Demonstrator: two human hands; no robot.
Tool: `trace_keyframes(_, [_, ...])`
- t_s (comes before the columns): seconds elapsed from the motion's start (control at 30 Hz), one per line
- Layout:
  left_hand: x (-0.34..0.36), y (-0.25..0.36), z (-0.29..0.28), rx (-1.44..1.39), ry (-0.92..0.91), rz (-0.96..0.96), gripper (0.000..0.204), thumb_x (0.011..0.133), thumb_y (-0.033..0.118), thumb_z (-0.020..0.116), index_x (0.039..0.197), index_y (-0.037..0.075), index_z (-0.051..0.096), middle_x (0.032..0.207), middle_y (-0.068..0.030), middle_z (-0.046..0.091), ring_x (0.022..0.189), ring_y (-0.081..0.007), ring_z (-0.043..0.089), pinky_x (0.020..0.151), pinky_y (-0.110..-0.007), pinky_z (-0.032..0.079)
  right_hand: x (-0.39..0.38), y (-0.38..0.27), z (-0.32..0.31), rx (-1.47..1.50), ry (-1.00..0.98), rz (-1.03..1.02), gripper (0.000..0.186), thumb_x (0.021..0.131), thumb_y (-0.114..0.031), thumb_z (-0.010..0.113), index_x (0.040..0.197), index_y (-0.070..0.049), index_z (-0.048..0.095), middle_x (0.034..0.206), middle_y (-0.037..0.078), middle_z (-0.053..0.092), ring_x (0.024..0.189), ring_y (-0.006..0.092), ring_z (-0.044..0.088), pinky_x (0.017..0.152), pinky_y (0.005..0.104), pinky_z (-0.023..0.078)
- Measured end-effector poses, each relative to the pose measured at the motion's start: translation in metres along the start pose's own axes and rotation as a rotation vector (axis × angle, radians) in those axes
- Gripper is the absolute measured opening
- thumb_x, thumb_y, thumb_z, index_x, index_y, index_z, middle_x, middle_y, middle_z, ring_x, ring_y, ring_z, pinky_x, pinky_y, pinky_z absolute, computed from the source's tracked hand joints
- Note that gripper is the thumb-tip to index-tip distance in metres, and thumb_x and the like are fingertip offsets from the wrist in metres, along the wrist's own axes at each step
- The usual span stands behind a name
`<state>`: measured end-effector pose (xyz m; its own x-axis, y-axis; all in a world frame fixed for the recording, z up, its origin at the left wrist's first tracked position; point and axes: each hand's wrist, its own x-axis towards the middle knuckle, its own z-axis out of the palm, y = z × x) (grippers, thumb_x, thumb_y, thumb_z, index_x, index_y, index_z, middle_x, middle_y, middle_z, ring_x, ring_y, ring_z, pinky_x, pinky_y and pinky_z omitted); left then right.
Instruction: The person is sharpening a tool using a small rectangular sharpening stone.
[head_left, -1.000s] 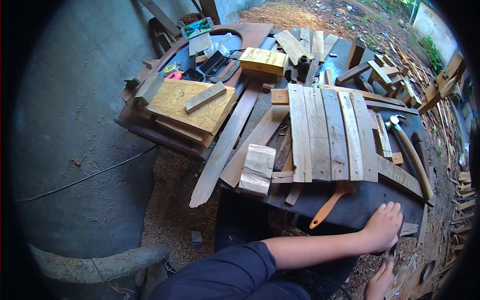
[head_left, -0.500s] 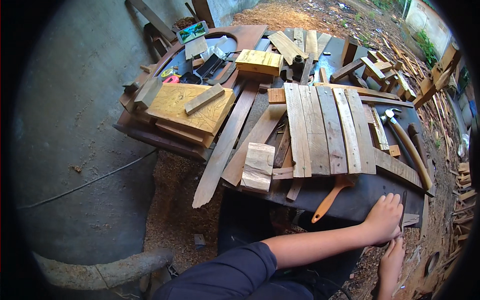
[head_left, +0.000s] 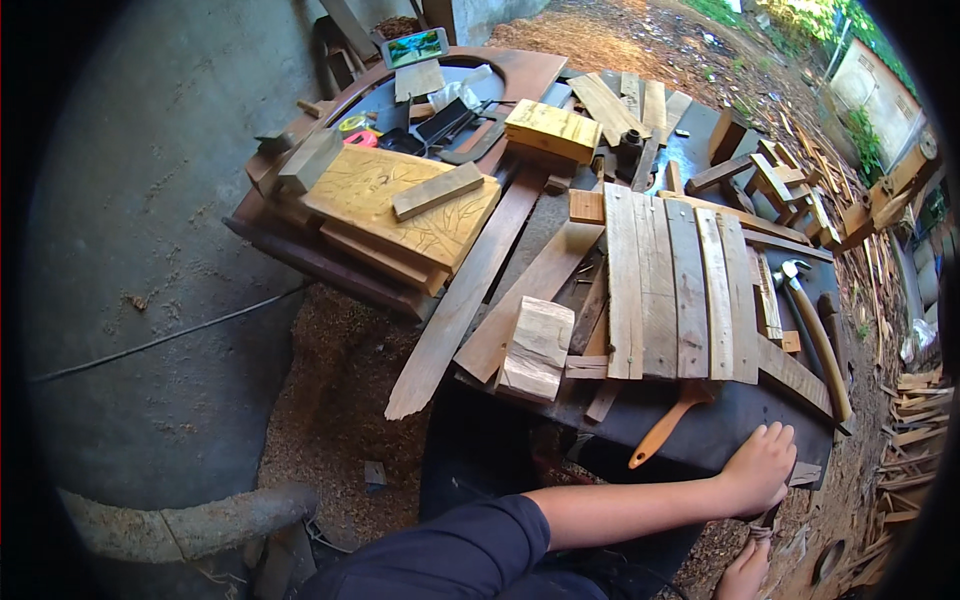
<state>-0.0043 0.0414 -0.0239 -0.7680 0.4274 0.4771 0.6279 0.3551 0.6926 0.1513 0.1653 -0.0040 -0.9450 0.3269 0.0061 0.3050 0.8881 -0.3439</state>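
Note:
At the near right corner of the dark table (head_left: 725, 430), my left hand (head_left: 757, 470) is closed around a narrow dark tool (head_left: 767, 522). My left arm crosses from the lower left to reach it. Below, my right hand (head_left: 745, 573) has its fingers closed on the lower, handle-like end of this tool. The left fist hides most of the tool, so its kind is unclear. A small flat wood piece (head_left: 804, 474) lies at the table corner beside my left hand. To the left, a brush (head_left: 660, 435) with an orange handle sticks out past the table edge.
A nailed slat panel (head_left: 655, 290) covers the table's middle. A claw hammer (head_left: 818, 340) lies to its right, a cut wood block (head_left: 537, 350) to its left. Farther back are a yellow wood block (head_left: 405, 205), a phone (head_left: 415, 47) and loose boards. A concrete wall (head_left: 150, 200) stands left.
The view has shifted, so the table appears lower and farther right. My right hand has drawn down and away from the left one, and more of the tool's handle shows between them.

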Motion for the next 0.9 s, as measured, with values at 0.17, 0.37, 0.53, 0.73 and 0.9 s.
trace_keyframes(0.17, [0.003, -0.003, -0.01, -0.03, -0.023, -0.008, 0.033, 0.068, 0.028, 0.074, 0.085, 0.002, 0.064, 0.096, -0.0139, 0.056, 0.096, -0.0287, 0.054, 0.08, -0.038, 0.043, 0.035, -0.072, -0.02, -0.132, -0.157, 0.223, 0.034, 0.108, -0.011, 0.041, 0.132, 0.009, 0.055, 0.119, 0.034, 0.065, 0.11, 0.0514, 0.062, 0.093, 0.0475, 0.049])
trace_keyframes(0.37, [0.003, -0.003, -0.013, 0.006, -0.093, -0.006, 0.03, 0.072, 0.028, 0.072, 0.085, 0.002, 0.062, 0.096, -0.0143, 0.054, 0.097, -0.0291, 0.054, 0.08, -0.038, 0.043, -0.011, -0.027, -0.009, 0.001, -0.035, 0.118, 0.028, 0.107, -0.014, 0.047, 0.127, -0.002, 0.061, 0.111, 0.032, 0.068, 0.109, 0.0485, 0.065, 0.088, 0.0502, 0.052])
trace_keyframes(0.53, [0.001, -0.004, -0.014, -0.025, -0.058, 0.031, 0.031, 0.074, 0.029, 0.071, 0.086, 0.002, 0.061, 0.097, -0.0147, 0.054, 0.097, -0.03, 0.054, 0.081, -0.039, 0.043, 0.024, -0.023, -0.004, -0.105, -0.047, 0.097, 0.026, 0.106, -0.013, 0.047, 0.118, 0.007, 0.059, 0.1, 0.035, 0.066, 0.096, 0.0538, 0.063, 0.077, 0.0548, 0.048])
trace_keyframes(0.73, [0.001, -0.001, -0.017, 0.014, -0.073, 0.028, 0.03, 0.074, 0.028, 0.072, 0.086, 0.002, 0.061, 0.096, -0.0144, 0.053, 0.096, -0.0298, 0.054, 0.08, -0.039, 0.043, -0.029, -0.049, -0.016, -0.032, -0.089, 0.286, 0.033, 0.107, -0.024, 0.049, 0.134, -0.013, 0.061, 0.113, 0.032, 0.068, 0.109, 0.0508, 0.064, 0.087, 0.0531, 0.053])
trace_keyframes(0.9, [0.002, -0.004, -0.012, -0.031, -0.039, 0.041, 0.031, 0.074, 0.029, 0.072, 0.085, 0.002, 0.061, 0.096, -0.0146, 0.054, 0.096, -0.0294, 0.053, 0.08, -0.038, 0.043, 0.025, -0.006, 0.012, 0.01, 0.181, -0.089, 0.023, 0.106, -0.013, 0.048, 0.107, 0.007, 0.059, 0.093, 0.035, 0.064, 0.089, 0.0546, 0.062, 0.071, 0.0586, 0.045])
